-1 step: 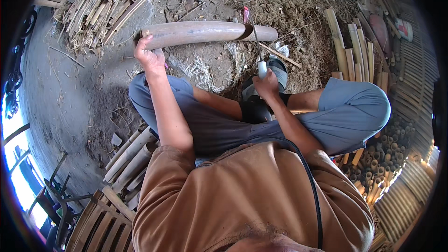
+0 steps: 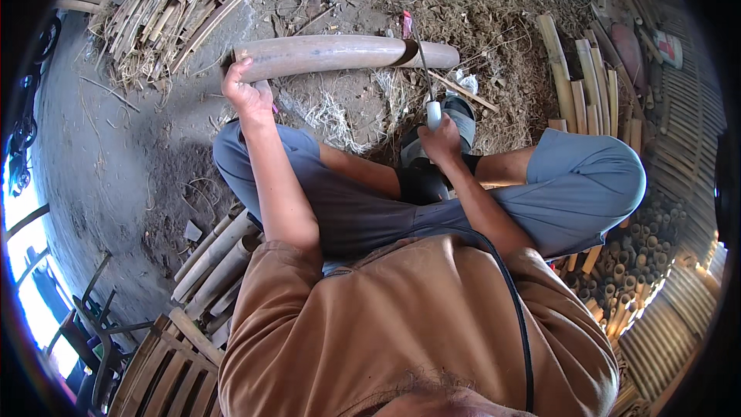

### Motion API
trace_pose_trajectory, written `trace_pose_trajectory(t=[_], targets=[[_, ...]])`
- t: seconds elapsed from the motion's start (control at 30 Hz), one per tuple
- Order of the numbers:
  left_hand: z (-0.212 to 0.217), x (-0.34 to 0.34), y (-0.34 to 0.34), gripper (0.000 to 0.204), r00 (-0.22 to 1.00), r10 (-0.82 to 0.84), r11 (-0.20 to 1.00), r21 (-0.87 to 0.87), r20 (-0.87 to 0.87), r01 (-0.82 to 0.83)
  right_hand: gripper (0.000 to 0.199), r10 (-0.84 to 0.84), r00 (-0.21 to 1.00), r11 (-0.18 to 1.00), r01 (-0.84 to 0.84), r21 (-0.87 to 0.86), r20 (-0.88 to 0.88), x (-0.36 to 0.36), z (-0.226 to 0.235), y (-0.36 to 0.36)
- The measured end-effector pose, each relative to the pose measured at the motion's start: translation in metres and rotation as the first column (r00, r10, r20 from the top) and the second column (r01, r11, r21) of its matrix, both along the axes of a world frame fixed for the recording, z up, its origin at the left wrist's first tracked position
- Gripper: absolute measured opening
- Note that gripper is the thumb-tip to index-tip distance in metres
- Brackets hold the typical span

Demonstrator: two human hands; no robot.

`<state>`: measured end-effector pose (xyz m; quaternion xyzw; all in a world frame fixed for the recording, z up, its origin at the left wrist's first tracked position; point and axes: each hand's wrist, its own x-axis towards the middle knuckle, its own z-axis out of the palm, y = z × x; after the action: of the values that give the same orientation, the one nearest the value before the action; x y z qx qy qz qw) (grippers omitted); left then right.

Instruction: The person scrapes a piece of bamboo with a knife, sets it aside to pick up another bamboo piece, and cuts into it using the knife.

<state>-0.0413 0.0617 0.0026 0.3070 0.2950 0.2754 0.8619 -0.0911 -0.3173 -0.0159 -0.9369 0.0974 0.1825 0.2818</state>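
Observation:
A thick bamboo pole lies crosswise in front of my legs, with a dark cut opening near its right end. My left hand grips its left end, thumb on top and fingers partly hidden beneath. In my right hand is the pale handle of a long, narrow-bladed tool. Its thin dark blade points away from me and crosses the bamboo by the cut. The blade appears nearly edge-on, so I cannot tell whether it is a knife or a saw. A sandal shows beside the handle.
Split bamboo strips are heaped at the far left. Upright bamboo pieces stand on the right, above a stack of thin bamboo tubes. More bamboo lengths lie by my left side, near a slatted bench. Shavings cover the ground ahead.

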Motion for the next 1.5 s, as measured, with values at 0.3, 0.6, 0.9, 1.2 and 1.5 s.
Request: trace_pose_trajectory(t=[0.3, 0.6, 0.9, 1.2, 1.5], targets=[[0.002, 0.001, -0.002, 0.030, 0.999, 0.001, 1.000, 0.000, 0.033, -0.001, 0.047, 0.018, 1.000, 0.999, -0.017, -0.035, 0.007, 0.000, 0.000, 0.000], [-0.002, 0.000, 0.000, 0.028, 0.999, 0.001, 1.000, -0.004, 0.039, -0.001, 0.049, 0.034, 0.999, 0.998, -0.032, -0.047, 0.039, -0.002, 0.005, 0.002], [-0.001, -0.007, 0.005, 0.050, 0.972, -0.134, 0.989, -0.034, 0.193, 0.143, 0.041, 0.244, 0.910, 0.956, -0.284, 0.077, 0.335, -0.008, 0.004, 0.009], [0.001, -0.012, 0.010, 0.076, 0.837, -0.354, 0.935, 0.170, 0.418, 0.311, 0.033, -0.143, 0.989, 0.963, 0.150, 0.226, -0.047, -0.003, 0.007, -0.001], [0.012, -0.018, 0.006, 0.087, 0.798, -0.401, 0.915, 0.240, 0.449, 0.324, 0.041, -0.050, 0.998, 0.990, 0.046, 0.133, 0.028, 0.006, -0.006, 0.001]])
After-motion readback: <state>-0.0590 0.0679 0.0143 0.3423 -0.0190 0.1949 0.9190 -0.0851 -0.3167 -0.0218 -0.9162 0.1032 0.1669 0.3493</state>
